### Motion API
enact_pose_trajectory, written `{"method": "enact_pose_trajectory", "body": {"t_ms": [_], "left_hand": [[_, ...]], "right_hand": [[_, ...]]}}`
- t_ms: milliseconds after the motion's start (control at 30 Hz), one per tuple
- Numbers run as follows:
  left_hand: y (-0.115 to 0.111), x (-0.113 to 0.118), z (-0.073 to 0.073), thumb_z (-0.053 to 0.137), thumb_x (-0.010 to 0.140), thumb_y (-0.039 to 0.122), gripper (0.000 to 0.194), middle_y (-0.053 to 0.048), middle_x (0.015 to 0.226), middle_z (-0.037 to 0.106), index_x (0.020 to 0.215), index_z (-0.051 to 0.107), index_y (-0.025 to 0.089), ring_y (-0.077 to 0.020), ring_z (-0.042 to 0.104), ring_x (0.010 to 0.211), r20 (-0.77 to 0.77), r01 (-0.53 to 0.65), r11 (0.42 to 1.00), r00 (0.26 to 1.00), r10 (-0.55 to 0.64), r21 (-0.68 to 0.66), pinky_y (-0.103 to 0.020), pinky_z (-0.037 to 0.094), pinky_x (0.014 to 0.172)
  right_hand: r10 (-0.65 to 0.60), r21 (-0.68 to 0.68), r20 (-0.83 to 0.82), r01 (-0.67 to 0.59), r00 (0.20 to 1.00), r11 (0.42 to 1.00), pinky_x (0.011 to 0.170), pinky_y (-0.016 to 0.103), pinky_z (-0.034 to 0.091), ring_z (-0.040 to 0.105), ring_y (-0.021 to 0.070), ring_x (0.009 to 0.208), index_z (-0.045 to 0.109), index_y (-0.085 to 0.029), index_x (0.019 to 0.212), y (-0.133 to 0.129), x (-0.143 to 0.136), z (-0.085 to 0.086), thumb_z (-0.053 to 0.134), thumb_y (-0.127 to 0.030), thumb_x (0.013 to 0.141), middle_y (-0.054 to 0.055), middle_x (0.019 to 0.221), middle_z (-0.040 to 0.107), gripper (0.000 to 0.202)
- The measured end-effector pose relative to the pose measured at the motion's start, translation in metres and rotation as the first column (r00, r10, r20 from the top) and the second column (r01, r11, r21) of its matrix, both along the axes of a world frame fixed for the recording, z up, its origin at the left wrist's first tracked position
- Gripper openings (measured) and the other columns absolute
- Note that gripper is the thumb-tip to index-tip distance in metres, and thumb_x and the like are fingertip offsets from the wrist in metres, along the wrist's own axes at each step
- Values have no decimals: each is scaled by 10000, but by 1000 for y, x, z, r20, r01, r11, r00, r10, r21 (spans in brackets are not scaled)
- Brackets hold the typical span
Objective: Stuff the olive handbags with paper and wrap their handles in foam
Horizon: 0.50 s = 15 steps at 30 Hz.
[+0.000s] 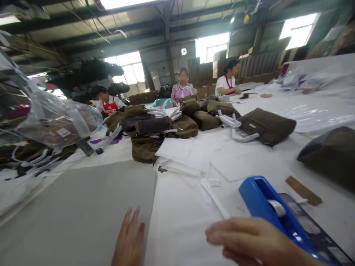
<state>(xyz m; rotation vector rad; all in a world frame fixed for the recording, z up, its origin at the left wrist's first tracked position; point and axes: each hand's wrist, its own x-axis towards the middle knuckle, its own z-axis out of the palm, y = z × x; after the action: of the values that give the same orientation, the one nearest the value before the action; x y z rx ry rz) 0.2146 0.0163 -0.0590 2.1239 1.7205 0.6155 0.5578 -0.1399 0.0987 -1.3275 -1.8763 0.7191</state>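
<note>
My left hand (129,240) is over the right edge of a grey sheet (83,207), fingers spread and holding nothing. At the lower right, my right hand (249,238) hovers above the white table (177,207), its fingers pressed together; whether anything small is between them is hidden. Just beyond it stands a blue tape dispenser (260,195) with a roll in it. A white strip (215,197) runs toward the right fingertips. White paper sheets (174,149) lie farther forward.
Piled olive bags (177,123) with wrapped handles cross the middle; another bag (266,125) lies to their right, and a dark one (332,155) at the right edge. A plastic-wrapped bundle (61,118) is at left. Several people sit beyond. A brown strip (303,190) lies at right.
</note>
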Motion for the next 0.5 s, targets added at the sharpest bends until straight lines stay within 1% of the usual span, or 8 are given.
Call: {"method": "enact_pose_trajectory", "body": {"t_ms": [67, 100, 167, 200, 267, 333, 400, 500], "left_hand": [[7, 36, 28, 367, 1009, 549, 583, -67, 1606, 423, 1489, 516, 252, -272, 377, 1494, 164, 150, 986, 974, -159, 67, -502, 338, 1219], [9, 57, 39, 415, 1005, 540, 535, -62, 1538, 520, 1448, 560, 277, -260, 464, 1439, 248, 250, 966, 934, -259, 67, -470, 381, 1198], [11, 100, 49, 465, 1009, 504, 480, -82, 1409, 641, 1414, 591, 280, -239, 642, 1251, 416, 468, 884, 804, -424, -4, -394, 500, 1094], [11, 119, 46, 479, 1010, 487, 459, -95, 1355, 676, 1390, 614, 269, -231, 688, 1166, 481, 562, 826, 735, -478, -36, -370, 527, 1053], [11, 149, 27, 499, 1006, 462, 408, -100, 1251, 731, 1303, 681, 250, -224, 732, 1042, 563, 682, 728, 631, -534, -75, -344, 553, 995], [11, 167, -3, 506, 993, 451, 387, -101, 1123, 775, 1218, 733, 232, -231, 749, 958, 591, 732, 677, 580, -561, -75, -340, 571, 943], [15, 176, -38, 492, 984, 465, 406, -98, 1018, 794, 1203, 748, 239, -236, 758, 896, 603, 753, 653, 555, -573, -73, -343, 582, 907], [29, 190, -81, 578, 890, 571, 379, -71, 941, 800, 1119, 786, 352, -263, 765, 852, 619, 778, 587, 579, -531, -223, -371, 603, 848]], "right_hand": [[-34, 66, 79, 29, 996, 997, 986, 267, 573, 720, 213, 1126, 721, -313, 1267, 33, 17, 17, 590, -221, 963, 32, 1236, 746, 343], [-41, 88, 137, 29, 990, 996, 1005, 294, 562, 711, 217, 1141, 716, -289, 1272, 57, 25, 20, 579, -254, 978, 43, 1243, 743, 326], [-57, 85, 227, 39, 972, 996, 1085, 339, 503, 667, 230, 1214, 684, -254, 1319, 114, 41, 16, 587, -301, 976, 52, 1320, 703, 359], [-95, 49, 256, 85, 962, 995, 1148, 342, 438, 611, 236, 1292, 671, -243, 1338, 146, 50, 11, 626, -308, 953, 48, 1381, 665, 394], [-251, -16, 272, 265, 929, 964, 1204, 327, 352, 530, 246, 1378, 653, -222, 1358, 209, 69, -5, 680, -302, 918, 51, 1456, 607, 448], [-392, -32, 281, 417, 876, 908, 1235, 391, 294, 446, 294, 1442, 599, -149, 1406, 267, 90, -22, 664, -305, 938, 129, 1537, 511, 498], [-543, -56, 275, 577, 794, 815, 1229, 490, 284, 414, 325, 1455, 564, -109, 1414, 316, 111, -40, 621, -319, 977, 188, 1542, 482, 488], [-698, -109, 243, 733, 674, 671, 1134, 579, 394, 518, 319, 1349, 560, -161, 1387, 372, 140, -65, 600, -412, 997, 156, 1477, 530, 465]]}}
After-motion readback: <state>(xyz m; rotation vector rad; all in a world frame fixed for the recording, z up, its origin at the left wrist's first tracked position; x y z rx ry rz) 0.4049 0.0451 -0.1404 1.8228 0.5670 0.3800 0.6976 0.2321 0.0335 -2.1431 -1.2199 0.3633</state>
